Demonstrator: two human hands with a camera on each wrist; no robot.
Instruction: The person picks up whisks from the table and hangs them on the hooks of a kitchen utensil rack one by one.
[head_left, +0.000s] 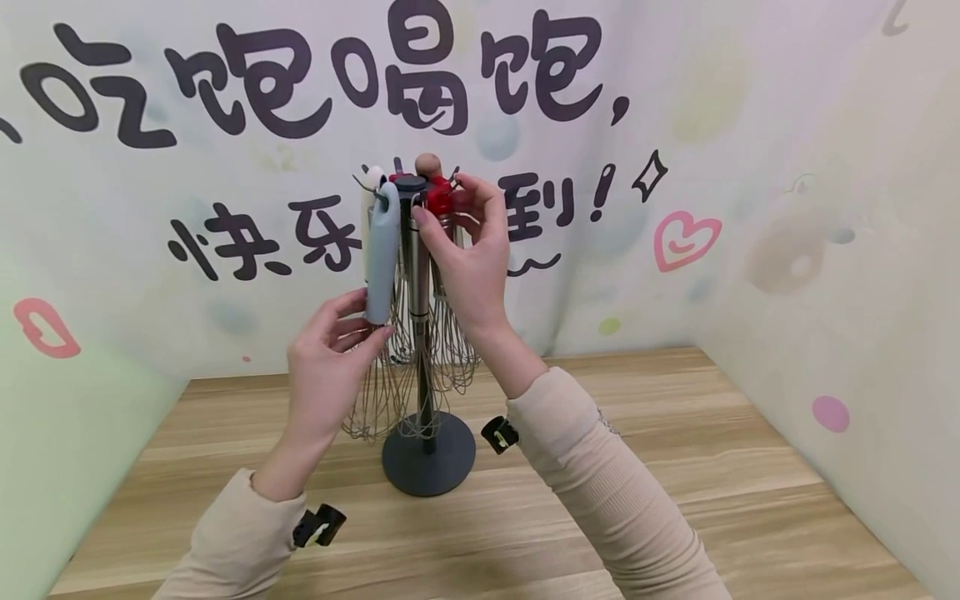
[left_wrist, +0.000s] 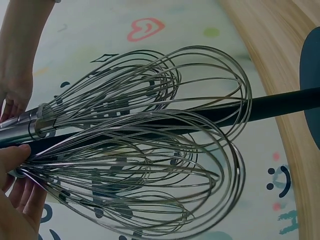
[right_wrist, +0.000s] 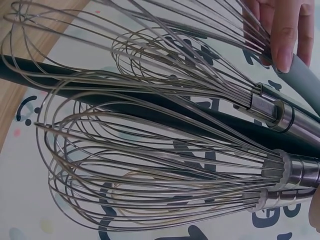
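A dark upright stand carries several wire whisks hung from hooks at its top. My left hand pinches the low end of a pale blue whisk handle, just above its wires; the handle's loop is over a hook. In the left wrist view the wire loops of this whisk spread out from my fingertips. My right hand is up at the hooks, thumb and index finger around the red top end of a whisk. Beside the thumb hangs a steel-handled whisk. The other right fingers are partly hidden.
More steel whisk handles hang close together in the right wrist view, their wires overlapping. A wooden knob tops the cluster. The stand rests on a wood-grain table, with a printed cloth behind it.
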